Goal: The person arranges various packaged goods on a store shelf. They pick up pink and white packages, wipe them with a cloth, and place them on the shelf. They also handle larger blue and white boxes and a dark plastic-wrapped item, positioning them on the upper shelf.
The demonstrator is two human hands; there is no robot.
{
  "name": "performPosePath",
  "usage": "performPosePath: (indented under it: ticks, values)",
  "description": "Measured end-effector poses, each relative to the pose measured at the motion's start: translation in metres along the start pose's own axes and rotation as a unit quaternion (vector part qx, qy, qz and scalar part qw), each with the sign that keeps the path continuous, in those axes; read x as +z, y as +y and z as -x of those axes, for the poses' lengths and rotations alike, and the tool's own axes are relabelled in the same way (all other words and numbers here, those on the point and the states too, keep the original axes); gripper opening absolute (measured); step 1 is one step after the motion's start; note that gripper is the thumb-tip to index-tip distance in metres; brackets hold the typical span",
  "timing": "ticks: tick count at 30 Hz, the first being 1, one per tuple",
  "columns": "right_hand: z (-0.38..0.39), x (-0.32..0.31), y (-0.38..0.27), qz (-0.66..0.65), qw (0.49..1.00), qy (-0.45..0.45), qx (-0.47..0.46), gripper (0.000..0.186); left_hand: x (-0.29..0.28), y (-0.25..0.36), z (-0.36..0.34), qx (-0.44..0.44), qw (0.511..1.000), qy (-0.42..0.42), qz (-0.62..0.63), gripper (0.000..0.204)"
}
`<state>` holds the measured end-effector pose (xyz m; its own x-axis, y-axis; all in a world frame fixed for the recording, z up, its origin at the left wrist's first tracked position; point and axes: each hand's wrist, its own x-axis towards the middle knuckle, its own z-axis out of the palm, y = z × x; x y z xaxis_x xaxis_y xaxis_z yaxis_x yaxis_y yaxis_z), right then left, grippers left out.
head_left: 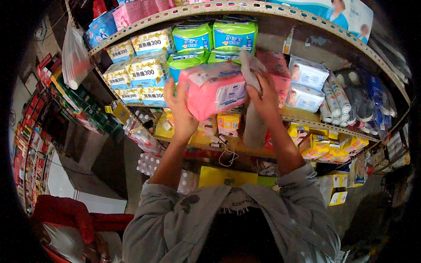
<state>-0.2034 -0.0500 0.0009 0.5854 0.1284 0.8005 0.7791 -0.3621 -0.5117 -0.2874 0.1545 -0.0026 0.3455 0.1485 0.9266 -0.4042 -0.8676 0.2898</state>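
Note:
Between my two hands a pink plastic-wrapped pack (pixel 216 92) with a pale label is held tilted in front of the shelf. My left hand (pixel 182 107) grips its left end, the fingers partly behind it. A grey cloth (pixel 251 70) is bunched in my right hand (pixel 264 97), which presses it against the pack's right end. Part of the cloth hangs down below the hand. Green-and-blue packs (pixel 234 37) stand stacked just behind, next to white-and-gold boxes (pixel 149 70) on the left. Red-pink packs (pixel 277 72) sit beyond my right hand.
White wipe packs (pixel 305 87) and rolled packages (pixel 337 103) fill the shelf's right. A perforated metal rail (pixel 175 11) edges the upper shelf. Yellow packs (pixel 320 144) sit lower down. A plastic bag (pixel 75 57) hangs at left; a person in red sleeves (pixel 66 217) is at lower left.

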Motion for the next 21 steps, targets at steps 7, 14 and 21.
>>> performPosePath:
  ticks: [7, 14, 21]
  values:
    - [0.028, 0.032, 0.001, -0.041, 0.997, 0.046, 0.043, 0.039, 0.016, -0.019, 0.039, -0.233, 0.877, -0.156, 0.390, 0.074]
    - [0.036, 0.039, 0.000, -0.075, 0.994, -0.049, 0.059, 0.036, 0.006, -0.031, -0.011, -0.293, 0.876, -0.262, 0.279, 0.051]
    - [0.002, 0.053, -0.029, -0.179, 0.961, -0.068, 0.198, 0.043, 0.030, -0.041, -0.015, -0.257, 0.836, -0.248, 0.416, 0.045]
